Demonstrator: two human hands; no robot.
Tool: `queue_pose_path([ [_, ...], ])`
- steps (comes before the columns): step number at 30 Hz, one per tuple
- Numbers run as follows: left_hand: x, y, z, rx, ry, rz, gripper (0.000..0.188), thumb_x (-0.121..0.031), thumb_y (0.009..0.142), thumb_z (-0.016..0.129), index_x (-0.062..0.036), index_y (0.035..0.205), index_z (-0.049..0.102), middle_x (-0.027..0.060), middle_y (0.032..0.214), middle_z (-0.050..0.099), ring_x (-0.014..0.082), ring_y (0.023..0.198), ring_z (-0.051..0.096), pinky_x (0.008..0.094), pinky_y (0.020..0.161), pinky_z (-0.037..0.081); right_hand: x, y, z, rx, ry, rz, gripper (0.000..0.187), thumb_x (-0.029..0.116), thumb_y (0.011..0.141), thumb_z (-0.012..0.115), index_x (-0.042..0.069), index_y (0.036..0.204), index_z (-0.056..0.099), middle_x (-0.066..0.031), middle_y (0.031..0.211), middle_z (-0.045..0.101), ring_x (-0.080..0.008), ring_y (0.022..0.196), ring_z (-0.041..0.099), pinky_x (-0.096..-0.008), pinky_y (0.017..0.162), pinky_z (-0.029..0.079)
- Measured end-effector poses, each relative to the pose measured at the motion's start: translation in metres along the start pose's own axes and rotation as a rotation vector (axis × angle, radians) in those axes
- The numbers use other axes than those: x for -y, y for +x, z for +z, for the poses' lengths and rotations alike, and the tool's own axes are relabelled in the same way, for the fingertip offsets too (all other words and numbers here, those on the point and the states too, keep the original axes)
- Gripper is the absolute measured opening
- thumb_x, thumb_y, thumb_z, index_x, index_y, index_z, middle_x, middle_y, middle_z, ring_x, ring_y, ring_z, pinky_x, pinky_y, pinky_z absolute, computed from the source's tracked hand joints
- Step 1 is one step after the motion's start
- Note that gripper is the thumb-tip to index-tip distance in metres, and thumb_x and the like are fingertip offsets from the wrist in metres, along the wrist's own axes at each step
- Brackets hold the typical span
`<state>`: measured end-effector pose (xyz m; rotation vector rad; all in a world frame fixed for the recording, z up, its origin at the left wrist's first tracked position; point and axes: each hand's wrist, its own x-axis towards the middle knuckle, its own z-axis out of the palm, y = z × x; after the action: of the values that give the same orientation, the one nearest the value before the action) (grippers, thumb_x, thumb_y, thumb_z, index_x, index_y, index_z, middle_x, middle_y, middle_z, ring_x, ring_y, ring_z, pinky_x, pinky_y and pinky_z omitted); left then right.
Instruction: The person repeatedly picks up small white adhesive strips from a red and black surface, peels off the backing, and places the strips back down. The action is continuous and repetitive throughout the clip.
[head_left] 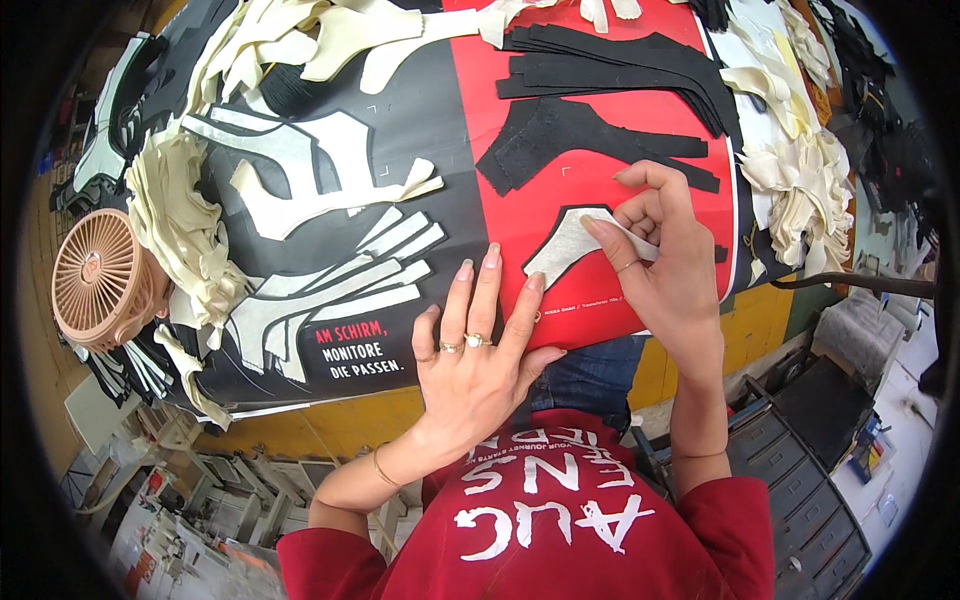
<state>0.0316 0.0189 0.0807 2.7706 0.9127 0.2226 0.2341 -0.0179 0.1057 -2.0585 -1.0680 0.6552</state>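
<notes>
Piece (568, 243) of white cloth over a black layer lies on the red half of a printed sheet (590, 330) covering the table, close to its near edge. The left hand (472, 345) is spread wide, its index fingertip at the piece's lower left end. The right hand (660, 260) has its thumb against the white face and its fingers bent narrowly toward the thumb; whether it grips the cloth I cannot tell. Beyond lie black pieces (590, 140) and a fanned black stack (630, 75). On the sheet's dark half, left of the piece, white strips (330, 300) overlap. Farther left stand a cream pile (175, 210) and a peach fan (95, 275). Another cream heap (800, 180) lies far right.
</notes>
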Motion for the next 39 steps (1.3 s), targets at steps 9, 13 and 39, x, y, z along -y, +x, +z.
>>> queue_pose_path([
  [9, -0.003, 0.012, -0.011, 0.035, -0.160, 0.021, 0.069, -0.055, 0.083, 0.066, -0.0124, 0.137, 0.058, 0.0159, 0.149, 0.047, 0.0285, 0.138, 0.042, 0.0430, 0.107, 0.029, 0.001, -0.002, 0.005, -0.041, -0.142, -0.086, 0.036, 0.005, 0.090, 0.071, 0.003, 0.120, 0.051, -0.0045, 0.073, 0.058, -0.0131, 0.062, 0.057, -0.0267, 0.058, 0.046],
  [13, -0.019, 0.036, 0.002, 0.090, -0.224, 0.132, 0.083, -0.053, 0.083, 0.067, -0.0069, 0.148, 0.044, 0.0150, 0.156, 0.038, 0.0266, 0.147, 0.031, 0.0480, 0.118, 0.018, 0.003, -0.004, 0.004, -0.077, -0.295, -0.069, 0.036, 0.013, 0.088, 0.072, 0.006, 0.119, 0.053, -0.0076, 0.078, 0.062, -0.0257, 0.066, 0.063, -0.0377, 0.062, 0.047],
  [39, -0.023, 0.036, -0.002, 0.237, -0.071, 0.020, 0.080, -0.062, 0.087, 0.058, -0.0218, 0.154, 0.039, 0.0236, 0.160, 0.025, 0.0330, 0.150, 0.025, 0.0526, 0.121, 0.001, -0.025, -0.028, -0.021, -0.106, 0.031, 0.139, 0.028, 0.007, 0.089, 0.074, 0.003, 0.110, 0.056, -0.0002, 0.073, 0.057, -0.0020, 0.069, 0.056, -0.0193, 0.057, 0.045],
])
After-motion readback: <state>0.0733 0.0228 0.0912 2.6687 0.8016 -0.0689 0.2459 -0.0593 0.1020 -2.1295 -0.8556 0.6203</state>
